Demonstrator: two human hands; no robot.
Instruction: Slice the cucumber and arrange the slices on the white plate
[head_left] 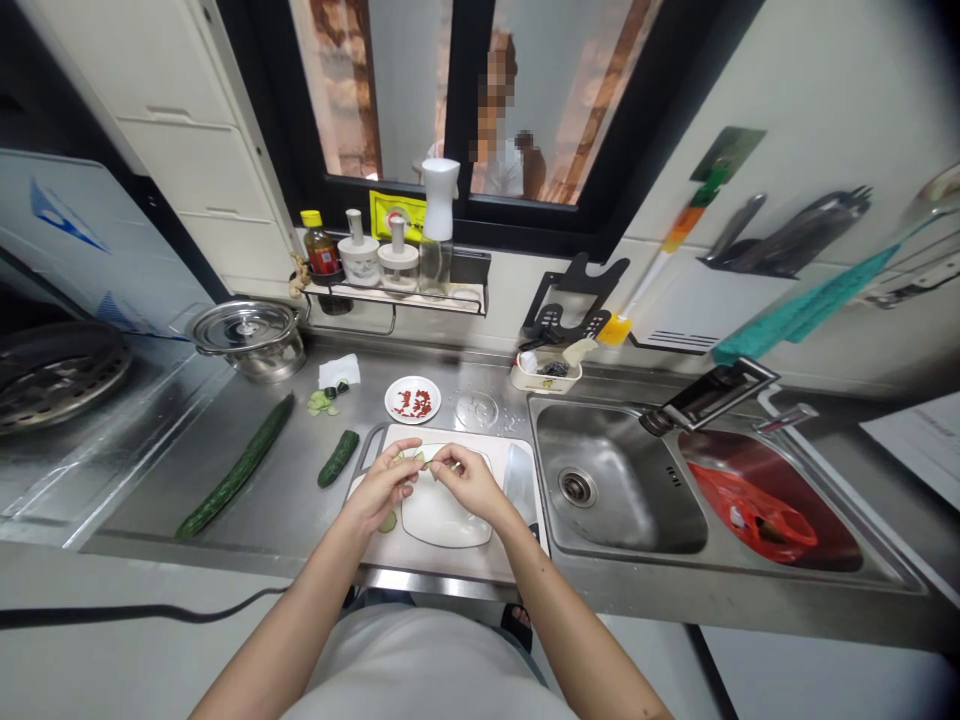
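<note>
Above a white plate (448, 515) on the cutting board (420, 564), both my hands meet and pinch a small green piece (421, 462) that looks like cucumber. My left hand (385, 483) has thumb and forefinger closed on it, the other fingers loosely curled. From the right, the fingertips of my right hand (463, 474) hold its other side. Cucumber slices (388, 522) lie partly hidden beside my left hand. A knife (517, 480) rests at the board's right side. Left of the board are a cut cucumber piece (338, 459) and a long cucumber (236, 467).
Behind the board stands a small plate of red pieces (412, 400); green scraps (323, 402) lie near a white tissue (340, 371). A lidded pot (250, 336) is at the back left. The sink (622, 480) is on the right, with a red bag (750, 515) in its second basin.
</note>
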